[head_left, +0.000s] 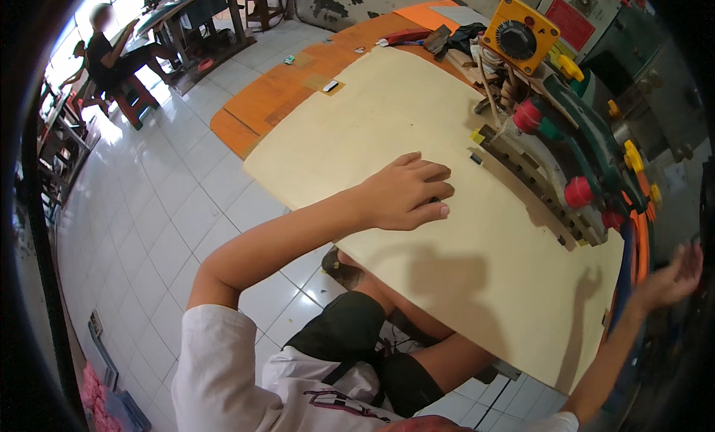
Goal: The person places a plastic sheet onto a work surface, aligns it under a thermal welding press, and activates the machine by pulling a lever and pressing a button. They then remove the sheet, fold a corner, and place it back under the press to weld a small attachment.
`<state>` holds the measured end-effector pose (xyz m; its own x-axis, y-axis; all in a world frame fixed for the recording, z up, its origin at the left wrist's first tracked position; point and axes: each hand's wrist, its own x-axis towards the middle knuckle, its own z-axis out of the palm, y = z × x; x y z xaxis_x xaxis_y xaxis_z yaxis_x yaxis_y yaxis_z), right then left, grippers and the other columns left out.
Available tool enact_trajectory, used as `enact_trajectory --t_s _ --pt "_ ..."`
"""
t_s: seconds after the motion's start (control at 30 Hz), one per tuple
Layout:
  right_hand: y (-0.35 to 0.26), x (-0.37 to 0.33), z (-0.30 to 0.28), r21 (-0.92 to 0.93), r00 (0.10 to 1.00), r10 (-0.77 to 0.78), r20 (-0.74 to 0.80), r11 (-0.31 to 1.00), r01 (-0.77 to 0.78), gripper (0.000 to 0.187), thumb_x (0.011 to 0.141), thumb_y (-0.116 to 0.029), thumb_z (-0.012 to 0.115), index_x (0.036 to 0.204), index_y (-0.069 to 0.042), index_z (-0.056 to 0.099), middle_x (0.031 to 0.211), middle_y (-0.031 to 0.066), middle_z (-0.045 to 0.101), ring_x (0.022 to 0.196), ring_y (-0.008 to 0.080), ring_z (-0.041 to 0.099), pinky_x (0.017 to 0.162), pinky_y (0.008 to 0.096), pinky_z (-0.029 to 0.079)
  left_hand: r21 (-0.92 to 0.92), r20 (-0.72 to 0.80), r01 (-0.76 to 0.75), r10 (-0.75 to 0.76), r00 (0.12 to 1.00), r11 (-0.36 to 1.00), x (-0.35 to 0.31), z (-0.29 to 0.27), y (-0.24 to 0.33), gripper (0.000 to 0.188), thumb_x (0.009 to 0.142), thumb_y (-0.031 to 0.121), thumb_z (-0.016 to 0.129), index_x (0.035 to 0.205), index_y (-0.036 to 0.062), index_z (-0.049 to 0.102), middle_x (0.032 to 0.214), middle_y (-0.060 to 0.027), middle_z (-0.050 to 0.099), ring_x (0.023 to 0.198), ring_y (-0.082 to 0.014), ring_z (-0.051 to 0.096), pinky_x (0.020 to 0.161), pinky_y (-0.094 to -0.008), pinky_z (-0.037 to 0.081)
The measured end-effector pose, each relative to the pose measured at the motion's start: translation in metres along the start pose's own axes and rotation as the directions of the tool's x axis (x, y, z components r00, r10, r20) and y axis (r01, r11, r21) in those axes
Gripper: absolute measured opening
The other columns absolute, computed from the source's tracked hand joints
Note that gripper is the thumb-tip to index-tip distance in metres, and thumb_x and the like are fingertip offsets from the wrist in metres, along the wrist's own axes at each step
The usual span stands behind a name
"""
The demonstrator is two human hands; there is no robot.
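Note:
My left hand (411, 194) hangs palm down over a large cream sheet (365, 119) that covers most of the table, its fingers loosely bent and apart. A small dark spot shows between its fingers; I cannot make out what it is. Far to the right, past the sheet's edge, my right hand (674, 274) is raised, with its fingers apart and nothing visible in it. Closest to the hands on the sheet stands a long notched bar (532, 180) with dark blocks along it. Beside this bar lies a small dark piece (475, 158).
Behind the bar stand a green frame (596, 123) with red and yellow knobs and a yellow box (521, 34) with a round black grille. Orange boards (261, 108) show past the sheet's left edge. Far left, a person (112, 56) sits on a red stool (136, 100).

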<state>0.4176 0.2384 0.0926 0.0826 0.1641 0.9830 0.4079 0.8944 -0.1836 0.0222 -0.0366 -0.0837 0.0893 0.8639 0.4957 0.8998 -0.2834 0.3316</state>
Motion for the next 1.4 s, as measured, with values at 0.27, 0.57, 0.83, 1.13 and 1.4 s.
enact_trajectory --t_s 0.27,0.57,0.83,1.13,1.4 --pt "-0.284 -0.164 0.112 0.709 0.378 -0.654 0.655 0.705 -0.009 0.018 0.079 -0.015 0.071 0.096 -0.014 0.066 0.104 0.0068 0.066 0.088 0.0240 0.064 0.077 0.0384 0.049 0.261 -0.047 0.240 -0.236 0.971 0.935 -0.027 -0.043 -0.045 0.048 0.095 0.026 0.055 0.138 0.0055 0.056 0.147 -0.0162 0.051 0.142 -0.0299 0.041 0.118 -0.0579 0.026" --pt "-0.287 -0.222 0.164 0.816 0.301 -0.758 0.578 0.547 -0.188 0.024 0.073 -0.010 0.071 0.096 -0.011 0.066 0.097 0.0056 0.063 0.086 0.0245 0.062 0.076 0.0377 0.049 0.170 -0.130 0.513 -0.497 0.858 0.842 -0.048 -0.131 -0.238 0.035 0.098 0.028 0.051 0.116 0.0015 0.064 0.128 -0.0187 0.061 0.116 -0.0387 0.059 0.101 -0.0484 0.045" --pt "-0.285 -0.215 0.164 0.771 0.274 -0.721 0.637 0.604 -0.203 0.024 0.074 -0.006 0.072 0.097 -0.012 0.071 0.098 0.0015 0.066 0.079 0.0185 0.059 0.073 0.0334 0.048 -0.502 -0.046 0.455 -0.548 0.835 0.735 -0.050 -0.122 -0.253 0.016 0.089 0.012 0.073 0.098 0.0000 0.074 0.111 -0.0112 0.066 0.105 -0.0216 0.063 0.089 -0.0330 0.050" --pt "-0.278 -0.213 0.166 0.742 0.200 -0.717 0.668 0.618 -0.262 0.025 0.075 -0.009 0.074 0.099 -0.014 0.072 0.103 -0.0007 0.066 0.082 0.0163 0.058 0.077 0.0318 0.047 -0.290 -0.060 0.432 -0.467 0.882 0.854 -0.051 -0.124 -0.250 0.014 0.086 0.012 0.075 0.097 0.0039 0.079 0.113 -0.0079 0.067 0.103 -0.0199 0.063 0.088 -0.0319 0.050" --pt "-0.277 -0.215 0.166 0.744 0.210 -0.717 0.665 0.609 -0.277 0.020 0.078 -0.016 0.068 0.097 -0.011 0.068 0.106 0.0040 0.065 0.086 0.0197 0.059 0.079 0.0348 0.047 -0.316 -0.030 0.491 -0.526 0.850 0.812 -0.057 -0.135 -0.236 0.017 0.082 0.010 0.079 0.097 0.0023 0.079 0.115 -0.0074 0.068 0.097 -0.0193 0.065 0.083 -0.0316 0.053"
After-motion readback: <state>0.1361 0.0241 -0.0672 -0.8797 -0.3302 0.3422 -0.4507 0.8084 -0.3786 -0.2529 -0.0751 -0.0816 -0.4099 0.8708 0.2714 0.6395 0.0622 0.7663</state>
